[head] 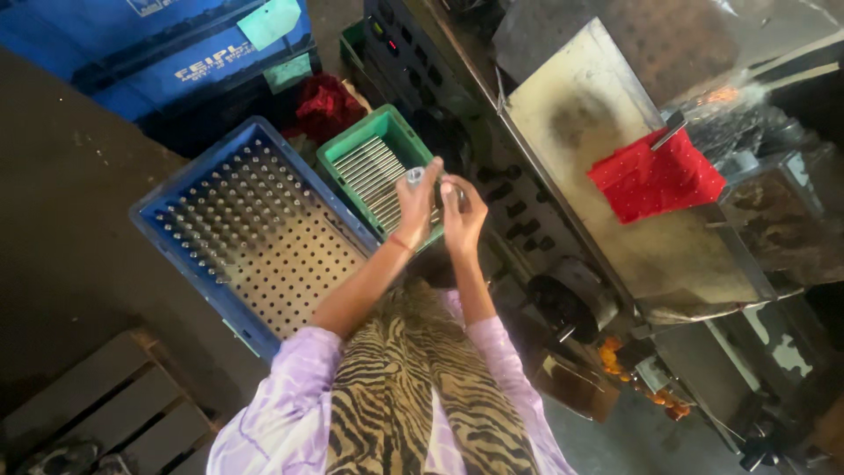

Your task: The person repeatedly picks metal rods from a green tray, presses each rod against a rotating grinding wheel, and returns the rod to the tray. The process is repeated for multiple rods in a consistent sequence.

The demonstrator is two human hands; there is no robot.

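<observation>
striped lap point(413, 396), hands over green tray's edge point(338, 154)

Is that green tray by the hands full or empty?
Partly full. The green tray holds a layer of thin metal rods lying side by side; the hands hide its near end.

left hand point(416, 204), right hand point(461, 215), raised, fingers together

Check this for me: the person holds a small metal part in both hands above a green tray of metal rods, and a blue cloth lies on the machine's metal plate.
One thing is wrong: the cloth on the plate is red, not blue, as the head view shows. The rest stands: the left hand and right hand hold a small metal part above the green tray of rods.
</observation>
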